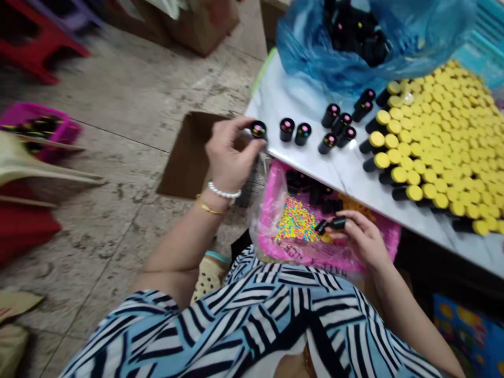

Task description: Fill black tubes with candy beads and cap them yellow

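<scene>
We look over a stained tile floor [134, 100], a red stool [51, 39] near a purple stool [73, 13], and a white, grey-veined tabletop [344, 176].

Smooth plastic tubes [258, 129]; glossy plastic tray [394, 239]; crinkled, shiny plastic bag [303, 47].

Table [275, 100]: white, marble-patterned top, loaded.
Clock face centred on the visible top: an open blue plastic bag [307, 63] rests at 12 o'clock; a dense block of yellow-topped black tubes [444, 157] stands at 3 o'clock; a spaced group of loose black tubes [331, 118], pink pieces showing in their tops, stands at 10 o'clock.
</scene>
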The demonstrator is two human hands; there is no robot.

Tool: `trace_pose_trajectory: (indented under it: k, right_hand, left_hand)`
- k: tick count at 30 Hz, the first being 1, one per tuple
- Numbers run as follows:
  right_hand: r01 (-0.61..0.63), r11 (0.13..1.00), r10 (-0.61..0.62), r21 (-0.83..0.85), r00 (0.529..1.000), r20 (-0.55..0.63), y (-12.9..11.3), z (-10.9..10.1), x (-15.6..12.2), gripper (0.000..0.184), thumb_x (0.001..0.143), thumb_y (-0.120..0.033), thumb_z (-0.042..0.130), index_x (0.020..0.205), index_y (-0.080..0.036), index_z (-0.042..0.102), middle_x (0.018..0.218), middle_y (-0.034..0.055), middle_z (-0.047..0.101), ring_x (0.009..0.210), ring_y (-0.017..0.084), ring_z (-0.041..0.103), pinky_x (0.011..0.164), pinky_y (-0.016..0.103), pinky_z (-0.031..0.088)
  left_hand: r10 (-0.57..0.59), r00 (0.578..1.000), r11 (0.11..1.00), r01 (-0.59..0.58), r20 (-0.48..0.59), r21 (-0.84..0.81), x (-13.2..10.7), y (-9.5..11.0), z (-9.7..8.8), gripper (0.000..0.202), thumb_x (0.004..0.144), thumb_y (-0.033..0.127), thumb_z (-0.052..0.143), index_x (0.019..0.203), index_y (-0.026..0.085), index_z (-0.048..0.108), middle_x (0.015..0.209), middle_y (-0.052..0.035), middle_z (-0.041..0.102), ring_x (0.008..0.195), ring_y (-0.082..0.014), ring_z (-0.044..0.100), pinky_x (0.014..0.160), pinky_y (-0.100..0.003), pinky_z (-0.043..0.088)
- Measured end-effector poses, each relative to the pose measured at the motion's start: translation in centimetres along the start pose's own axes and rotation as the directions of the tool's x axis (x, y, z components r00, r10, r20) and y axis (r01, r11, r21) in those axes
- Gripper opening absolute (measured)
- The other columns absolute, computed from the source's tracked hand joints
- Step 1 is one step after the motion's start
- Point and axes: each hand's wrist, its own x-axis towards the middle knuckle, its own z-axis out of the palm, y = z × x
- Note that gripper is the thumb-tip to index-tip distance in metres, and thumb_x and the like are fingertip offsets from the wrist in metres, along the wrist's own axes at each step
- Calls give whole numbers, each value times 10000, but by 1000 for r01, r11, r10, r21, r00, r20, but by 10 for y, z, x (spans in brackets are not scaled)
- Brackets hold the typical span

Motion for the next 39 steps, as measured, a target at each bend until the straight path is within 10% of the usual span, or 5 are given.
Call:
trace_pose_trajectory:
  k: [8,21,30,34,39]
  right_hand:
    - [33,985,-32,-172,999,7,7,1,2,402,896,-388,779,1249,-236,659,1162,84,765,960,206,786,930,328,633]
    - [22,963,-24,-269,1000,-4,5,10,2,401,898,-386,753,1267,-260,661,1251,65,729,880,159,724,862,315,609]
    - [75,868,1,-490,988,153,0,2,0,202,959,-372,637,1085,-234,713,1048,50,723,974,203,659,887,330,529]
    - [-10,914,127,-405,956,263,2,11,4,317,1040,-389,442,964,-213,694,830,28,681,750,175,647,725,311,532]
    - [-186,973,217,-134,936,277,7,24,6,324,1003,-477,509,1064,-211,683,898,47,688,696,189,679,567,314,574]
  left_hand:
    - [38,999,993,-35,-29,112,30,17,6,351,783,258,838,1128,224,779,970,-36,765,912,-198,665,922,-394,546]
    - [110,882,961,-212,458,178,87,2,20,432,976,362,551,1181,-2,660,1088,-36,714,1152,-228,693,1085,-517,487]
    - [213,973,972,-202,-90,120,-28,24,2,238,965,201,641,1196,189,703,1142,-50,747,1089,-192,665,990,-427,545]
    - [208,968,976,-215,139,43,-87,46,6,218,945,148,640,1137,205,725,1074,-53,771,1026,-204,693,958,-425,549]
    - [261,853,887,-397,452,236,-96,53,18,213,987,235,623,1160,179,733,1175,-98,754,1112,-266,646,971,-461,486]
